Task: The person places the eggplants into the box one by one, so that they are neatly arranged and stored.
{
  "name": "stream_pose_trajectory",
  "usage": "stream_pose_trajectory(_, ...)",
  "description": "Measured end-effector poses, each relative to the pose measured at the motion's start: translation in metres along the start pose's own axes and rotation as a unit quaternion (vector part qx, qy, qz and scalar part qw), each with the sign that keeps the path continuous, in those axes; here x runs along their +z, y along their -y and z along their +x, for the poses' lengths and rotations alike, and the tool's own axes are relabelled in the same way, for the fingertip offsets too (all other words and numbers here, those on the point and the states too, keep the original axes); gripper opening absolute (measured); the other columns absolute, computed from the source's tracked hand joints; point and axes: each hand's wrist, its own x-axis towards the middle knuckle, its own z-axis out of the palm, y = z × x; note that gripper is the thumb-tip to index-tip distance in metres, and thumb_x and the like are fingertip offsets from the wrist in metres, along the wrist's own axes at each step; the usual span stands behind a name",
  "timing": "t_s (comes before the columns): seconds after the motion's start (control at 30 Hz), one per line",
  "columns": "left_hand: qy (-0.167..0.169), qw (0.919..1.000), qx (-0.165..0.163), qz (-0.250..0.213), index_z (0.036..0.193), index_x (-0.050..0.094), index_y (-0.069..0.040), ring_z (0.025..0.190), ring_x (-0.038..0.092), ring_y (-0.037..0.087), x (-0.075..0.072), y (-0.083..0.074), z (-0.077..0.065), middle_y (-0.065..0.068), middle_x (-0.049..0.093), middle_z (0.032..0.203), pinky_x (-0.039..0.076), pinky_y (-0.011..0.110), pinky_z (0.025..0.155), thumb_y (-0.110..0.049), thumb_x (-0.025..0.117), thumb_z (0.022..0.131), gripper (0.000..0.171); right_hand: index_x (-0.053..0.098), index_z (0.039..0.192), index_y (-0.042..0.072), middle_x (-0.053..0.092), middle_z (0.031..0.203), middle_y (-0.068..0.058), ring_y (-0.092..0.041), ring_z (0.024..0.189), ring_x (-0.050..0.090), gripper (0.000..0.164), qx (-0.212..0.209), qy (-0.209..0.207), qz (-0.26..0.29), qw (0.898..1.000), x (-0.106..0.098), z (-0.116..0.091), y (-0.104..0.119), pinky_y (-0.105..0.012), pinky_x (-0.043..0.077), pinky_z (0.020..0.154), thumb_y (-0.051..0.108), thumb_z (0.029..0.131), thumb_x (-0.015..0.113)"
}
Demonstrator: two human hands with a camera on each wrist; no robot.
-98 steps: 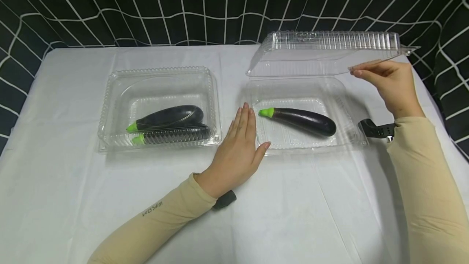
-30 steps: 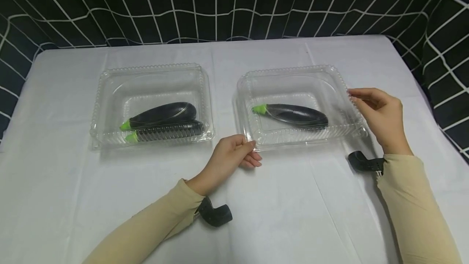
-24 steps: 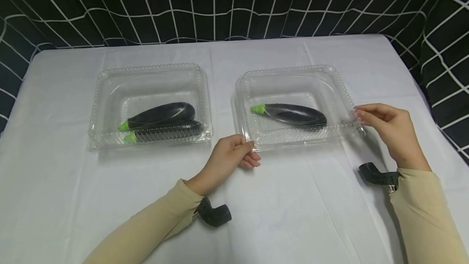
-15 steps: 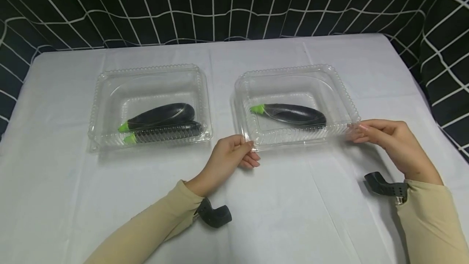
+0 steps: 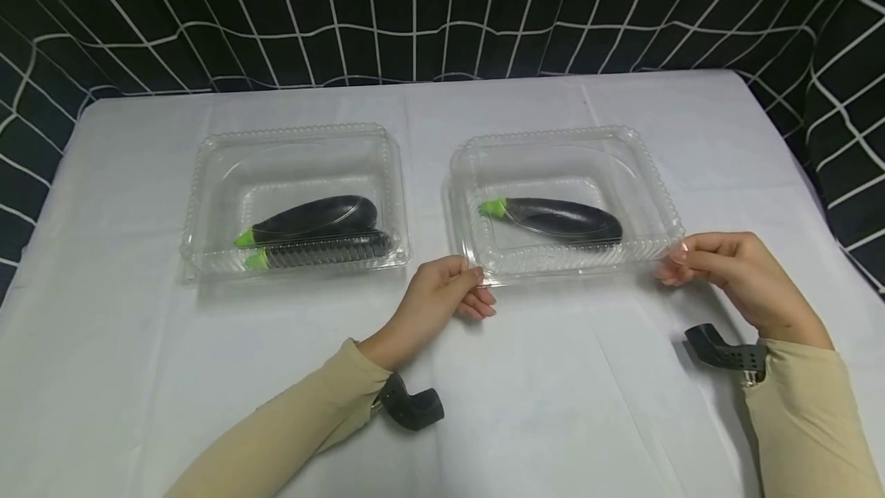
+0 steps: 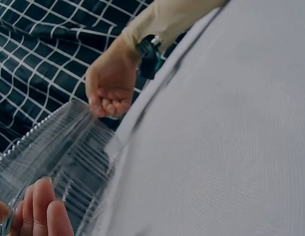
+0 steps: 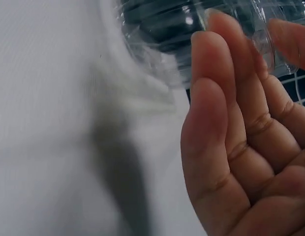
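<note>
A clear plastic clamshell container (image 5: 546, 152) with its lid down stands on the right half of the table, one eggplant (image 5: 567, 220) with a green stem end inside. My left hand (image 5: 432, 298) pinches its front left corner, thumb above and fingers below the rim. At the front right corner, my right hand (image 5: 740, 275) pinches the rim between thumb and fingers. The right wrist view shows the fingers (image 7: 211, 118) of that hand curled up under the clear edge. In the left wrist view, the container's ribbed wall (image 6: 83, 167) spans between both hands.
To the left stands a second clamshell container (image 5: 297, 148), lid down, holding two eggplants (image 5: 318, 217) side by side. A white cloth (image 5: 539, 390) covers the table. Black fabric with a white grid net (image 5: 442, 14) hangs behind and at the sides.
The raised lid has come down over the single eggplant. My left hand went from lying flat beside the base to pinching the corner; my right hand slid along the right rim to the front corner.
</note>
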Motion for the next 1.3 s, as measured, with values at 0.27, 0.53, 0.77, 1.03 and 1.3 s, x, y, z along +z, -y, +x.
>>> stream_pose_trajectory(0.27,-0.026,0.9989,-0.005,-0.04,0.087,0.057,0.01,0.068,0.064,0.011,0.001,0.003,0.005,0.015,0.065,0.081,0.056,0.029,0.069,-0.007,0.045,0.098,0.023,0.071,0.09,-0.005,0.071,0.081,-0.01,-0.016,0.072,0.069,0.036,-0.015,0.036,0.082,0.996,-0.001,0.006,-0.004,-0.024,0.054,0.065,-0.019,0.091,0.038)
stream_pose_trajectory(0.53,-0.049,0.996,-0.011,-0.074,0.098,0.054,0.015,0.069,0.063,0.011,0.004,0.004,0.009,0.01,0.063,0.081,0.055,0.029,0.073,-0.009,0.045,0.099,0.026,0.071,0.087,-0.005,0.071,0.078,-0.01,-0.015,0.069,0.068,0.036,0.002,0.034,0.112,0.993,0.001,0.011,-0.006,-0.025,0.055,0.063,-0.019,0.091,0.038)
stream_pose_trajectory(0.77,-0.062,0.9941,-0.003,-0.09,0.095,0.054,0.012,0.07,0.064,0.012,0.005,0.006,0.013,0.013,0.064,0.085,0.055,0.031,0.074,-0.009,0.045,0.1,0.024,0.069,0.087,-0.009,0.069,0.075,-0.009,-0.014,0.068,0.066,0.03,0.004,0.042,0.102,0.994,-0.001,0.014,-0.007,-0.025,0.054,0.062,-0.017,0.091,0.04)
stream_pose_trajectory(1.03,-0.072,0.9914,0.004,-0.109,0.097,0.054,0.013,0.07,0.064,0.013,0.009,0.008,0.017,0.018,0.065,0.086,0.056,0.032,0.075,-0.011,0.045,0.1,0.025,0.07,0.092,-0.007,0.07,0.079,-0.011,-0.016,0.071,0.068,0.034,0.015,0.051,0.135,0.989,-0.006,0.015,-0.007,-0.026,0.055,0.065,-0.017,0.093,0.038)
stream_pose_trajectory(1.3,-0.024,0.9949,-0.032,-0.093,0.103,0.055,0.013,0.075,0.066,0.016,0.011,0.005,0.002,0.017,0.065,0.087,0.055,0.031,0.075,-0.018,0.04,0.101,0.034,0.069,0.104,0.001,0.071,0.094,-0.012,-0.019,0.086,0.069,0.03,0.012,0.041,0.069,0.997,-0.007,0.02,0.001,-0.025,0.054,0.076,-0.006,0.098,0.04)
